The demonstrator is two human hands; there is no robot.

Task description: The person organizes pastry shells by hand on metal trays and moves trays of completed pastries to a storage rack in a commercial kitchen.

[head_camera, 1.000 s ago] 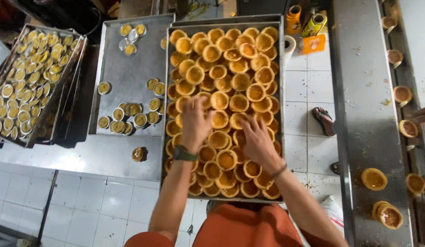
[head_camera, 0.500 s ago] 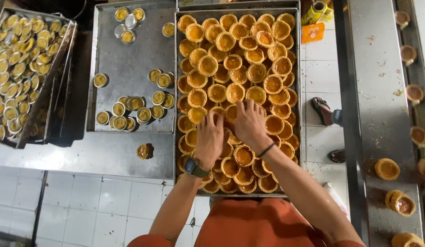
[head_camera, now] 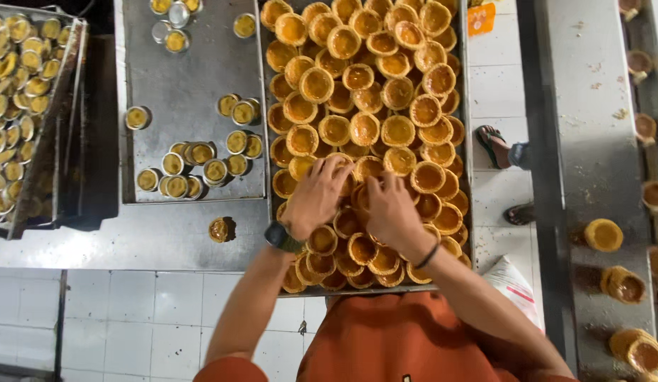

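Over the big tray (head_camera: pixel 465 141) of baked tarts (head_camera: pixel 357 106), both hands sit close together near its near-middle. Left hand (head_camera: pixel 316 194) w/ a dark watch lies palm-down, fingers bent over a tart; right hand (head_camera: pixel 389 211) w/ a black wristband is just beside it, fingers curled round a tart (head_camera: pixel 362 194) between the two. Looks like a loose pinch on both sides, neither fully closed; can't tell if the tart is lifted or just touched.

Vs. a second ago: hands were apart, spread flat on the pile, left further up the tray; half a sec ago they'd drawn nearer. Now they've met on the same spot. My read: sweeping/feeling over the pile is done and picking out single tarts is under way.

Tarts are heaped in layers, touching and overlapping, filling the tray edge to edge. Left of it on the counter (head_camera: pixel 130 240), a flat metal sheet (head_camera: pixel 194 71) holds small foil cups (head_camera: pixel 194 166) in loose clusters, some w/ filling. One stray tart (head_camera: pixel 218 229) sits on the counter just off that sheet. Far left, a rack of more small tarts (head_camera: pixel 17 106). On the right, a steel shelf (head_camera: pixel 591 141) w/ scattered tarts, and sandalled feet (head_camera: pixel 493 138) on the tiled floor.
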